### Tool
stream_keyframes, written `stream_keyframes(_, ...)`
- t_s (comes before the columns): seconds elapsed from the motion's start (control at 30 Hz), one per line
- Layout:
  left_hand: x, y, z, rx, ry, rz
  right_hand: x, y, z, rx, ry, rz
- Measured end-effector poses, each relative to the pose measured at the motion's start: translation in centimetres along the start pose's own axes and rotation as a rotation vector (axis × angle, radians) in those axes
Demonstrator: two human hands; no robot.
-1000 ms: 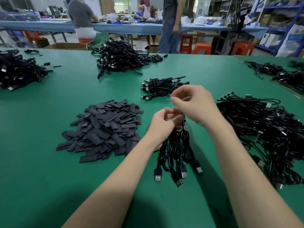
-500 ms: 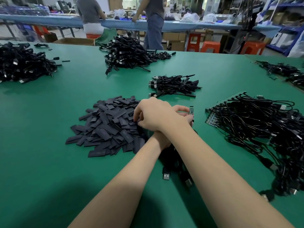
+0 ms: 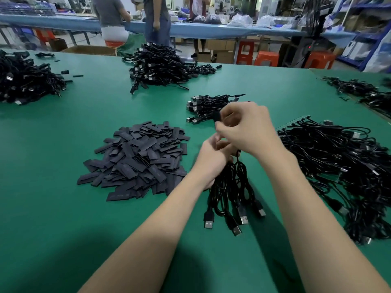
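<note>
My left hand (image 3: 213, 159) grips the top of a small bundle of black USB cables (image 3: 230, 195), whose plugs trail toward me on the green table (image 3: 53, 208). My right hand (image 3: 247, 127) is just above it, fingers curled, pinching a short black sleeve piece (image 3: 217, 117) at its fingertips. A pile of flat black sleeve pieces (image 3: 137, 157) lies to the left of both hands. A big heap of loose black cables (image 3: 342, 170) lies to the right.
A small stack of finished cables (image 3: 209, 106) lies just beyond my hands. Larger cable heaps sit at the back centre (image 3: 156, 66), far left (image 3: 25, 79) and far right (image 3: 359, 89). People stand at a blue table (image 3: 211, 30) behind, with orange stools (image 3: 266, 58) near it.
My right hand reached left onto the sleeve pile, then came back up above my left hand with a black sleeve piece pinched. My left hand kept hold of the cable bundle.
</note>
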State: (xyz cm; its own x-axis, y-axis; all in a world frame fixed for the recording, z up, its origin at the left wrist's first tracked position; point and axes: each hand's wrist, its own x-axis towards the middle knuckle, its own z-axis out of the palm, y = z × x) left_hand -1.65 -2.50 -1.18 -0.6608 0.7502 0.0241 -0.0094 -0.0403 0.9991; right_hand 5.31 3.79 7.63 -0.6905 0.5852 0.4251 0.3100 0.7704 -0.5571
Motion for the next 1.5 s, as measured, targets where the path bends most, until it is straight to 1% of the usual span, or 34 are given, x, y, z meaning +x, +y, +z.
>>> stream_keyframes(0.1,-0.1,0.6,0.0,-0.13,-0.041,0.006,-0.1,2.4,-1.7,0.06,0.077,0.122)
stream_keyframes(0.17,-0.2,0.8,-0.1,-0.183,-0.055,-0.01,-0.4,3.8,-2.3,0.093,0.082,0.202)
stream_keyframes(0.23,-0.2,0.9,-0.2,-0.24,-0.074,-0.033,-0.8,4.9,-2.4,0.171,0.052,0.278)
stream_keyframes(0.27,-0.2,0.9,-0.2,-0.265,-0.081,-0.045,-1.0,5.2,-2.3,0.258,0.024,0.316)
stream_keyframes(0.33,-0.1,1.0,-0.4,-0.335,-0.1,-0.074,-1.3,5.7,-2.2,0.516,-0.029,0.365)
stream_keyframes(0.43,-0.2,1.1,-0.5,-0.377,-0.139,-0.088,-1.5,6.3,-2.0,0.914,-0.049,0.4)
stream_keyframes(0.47,-0.2,1.1,-0.6,-0.381,-0.153,-0.084,-1.6,6.5,-1.9,0.994,-0.043,0.41)
stream_keyframes(0.53,-0.3,1.2,-0.7,-0.379,-0.166,-0.088,-1.7,6.7,-1.6,1.071,-0.03,0.407)
stream_keyframes(0.7,-0.5,1.4,-0.8,-0.363,-0.197,-0.072,-1.6,6.6,-0.9,1.126,0.019,0.365)
stream_keyframes(0.83,-0.6,1.4,-0.9,-0.363,-0.226,-0.061,-1.7,6.6,-0.8,1.127,0.011,0.365)
stream_keyframes(1.17,-0.6,1.4,-1.1,-0.373,-0.285,-0.057,-2.0,6.7,-1.3,1.107,-0.094,0.344)
stream_keyframes(1.37,-0.6,1.4,-1.1,-0.338,-0.305,-0.054,-2.3,7.8,-2.7,1.09,-0.263,0.363)
stream_keyframes(1.5,-0.7,1.5,-1.2,-0.326,-0.326,-0.043,-2.4,8.2,-3.0,1.058,-0.288,0.363)
